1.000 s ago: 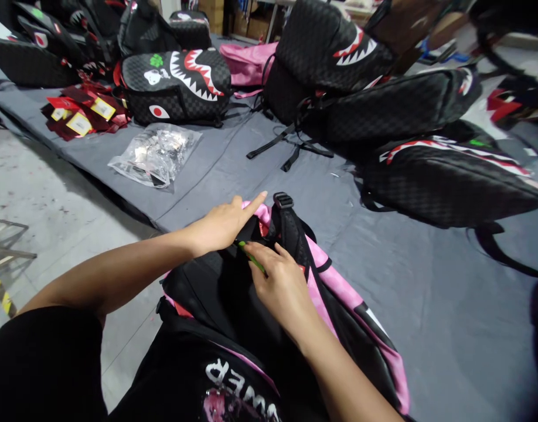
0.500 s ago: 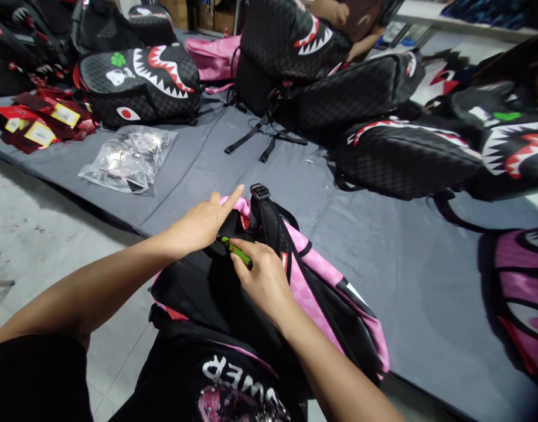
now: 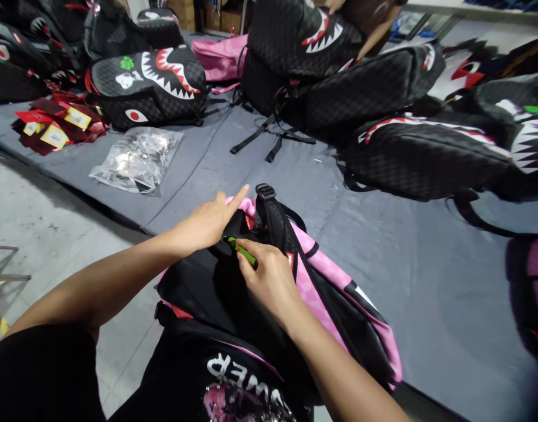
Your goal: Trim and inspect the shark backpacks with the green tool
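A pink and black backpack [image 3: 324,310] rests against my body at the table edge, its black back panel and straps facing up. At its top end, my left hand [image 3: 210,221] grips the black fabric, index finger stretched out past the pink top edge and the other fingers curled out of sight. My right hand [image 3: 271,272] holds a slim green-handled tool [image 3: 245,253] with a dark tip. That tip meets the black fabric close beside my left hand; its exact kind does not show. A black strap with a buckle [image 3: 266,191] stands up just beyond my hands.
A clear plastic bag [image 3: 137,158] of small parts and a pile of red tags [image 3: 60,126] lie on the grey table [image 3: 427,299]. Black checkered shark-mouth backpacks [image 3: 163,82] line the far side. Another person's arm [image 3: 381,38] reaches among them. A pink backpack [image 3: 537,275] sits at right.
The view has swung slightly left, so the scene sits a little further right. My hands keep their places on the backpack, with the green-handled tool at the same spot.
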Demonstrator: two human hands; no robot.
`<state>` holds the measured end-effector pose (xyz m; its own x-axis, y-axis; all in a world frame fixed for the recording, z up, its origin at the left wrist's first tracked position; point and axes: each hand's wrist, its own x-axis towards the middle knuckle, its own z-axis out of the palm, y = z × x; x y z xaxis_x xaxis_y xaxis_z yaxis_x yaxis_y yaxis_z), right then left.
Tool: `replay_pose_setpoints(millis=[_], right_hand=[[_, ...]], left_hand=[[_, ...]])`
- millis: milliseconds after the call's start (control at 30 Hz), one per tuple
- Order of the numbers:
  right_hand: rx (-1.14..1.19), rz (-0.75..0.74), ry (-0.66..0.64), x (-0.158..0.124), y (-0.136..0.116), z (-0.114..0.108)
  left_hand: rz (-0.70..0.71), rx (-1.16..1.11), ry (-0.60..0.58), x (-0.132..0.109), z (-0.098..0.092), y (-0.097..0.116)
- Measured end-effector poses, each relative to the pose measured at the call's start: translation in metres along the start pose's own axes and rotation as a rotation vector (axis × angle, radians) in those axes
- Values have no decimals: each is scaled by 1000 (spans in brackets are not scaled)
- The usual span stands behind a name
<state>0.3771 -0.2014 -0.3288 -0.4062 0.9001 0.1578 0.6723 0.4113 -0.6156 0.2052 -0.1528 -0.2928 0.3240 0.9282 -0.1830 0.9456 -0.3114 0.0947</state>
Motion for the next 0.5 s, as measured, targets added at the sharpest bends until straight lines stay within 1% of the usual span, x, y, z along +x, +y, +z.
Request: replay_pose_setpoints(millis=[100, 233, 367, 500], right_hand=[[-7, -24, -2, 0, -2, -1], [-59, 9, 2, 1, -4, -3], [33, -16, -3, 3, -1, -2], [86, -24, 12, 5, 8, -1]], left_hand=[[26, 1, 39, 0, 2, -2], [3, -4, -19, 0, -2, 1], [-11, -22, -39, 0, -7, 3], [4, -42, -34, -1, -7, 4]])
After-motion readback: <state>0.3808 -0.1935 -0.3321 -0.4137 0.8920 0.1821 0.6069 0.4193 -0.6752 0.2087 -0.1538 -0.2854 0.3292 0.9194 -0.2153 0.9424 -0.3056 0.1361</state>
